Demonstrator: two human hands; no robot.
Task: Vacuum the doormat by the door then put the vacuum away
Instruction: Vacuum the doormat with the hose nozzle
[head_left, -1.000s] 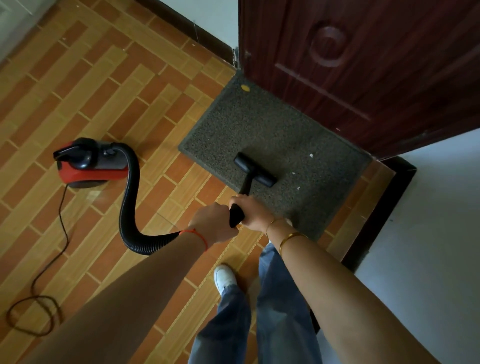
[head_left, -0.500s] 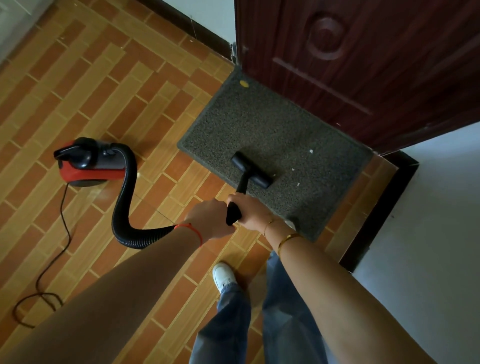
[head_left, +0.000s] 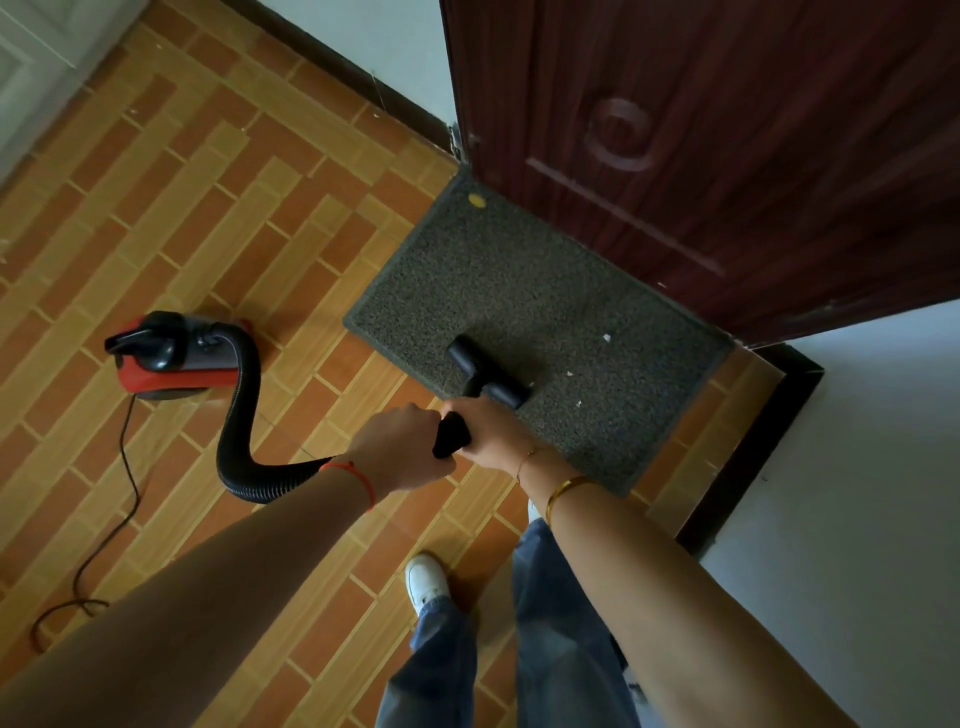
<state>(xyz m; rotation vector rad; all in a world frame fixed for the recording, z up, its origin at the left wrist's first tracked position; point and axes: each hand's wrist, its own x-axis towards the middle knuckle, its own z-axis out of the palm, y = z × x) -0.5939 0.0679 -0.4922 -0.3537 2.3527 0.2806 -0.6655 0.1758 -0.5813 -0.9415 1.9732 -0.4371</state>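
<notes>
Blue denim legs (head_left: 519, 634) and one white shoe (head_left: 425, 577) stood nearest on the brick-patterned floor (head_left: 208, 208). Just beyond them both hands were clamped on the black wand (head_left: 452, 435): the left hand (head_left: 400, 447), with a red string at its wrist, was curled round the wand's near end, and the right hand (head_left: 488, 431), with gold bangles at its wrist, was wrapped round it just beside the left, the two nearly touching. A ribbed black hose (head_left: 236, 415) looped away to the left and rose to the red and black vacuum (head_left: 171, 356), which sat on the floor well left of the mat, its cord (head_left: 111, 525) trailing toward the near left. Farther on, the nozzle head (head_left: 488, 371) rested flat on the grey doormat (head_left: 519, 291), near its near edge. White scraps (head_left: 605, 338) lay on the mat to the right of the nozzle, and a yellow speck (head_left: 476, 199) sat at its far corner. Beyond the mat stood the dark red door (head_left: 701, 156), right against its far edge.
</notes>
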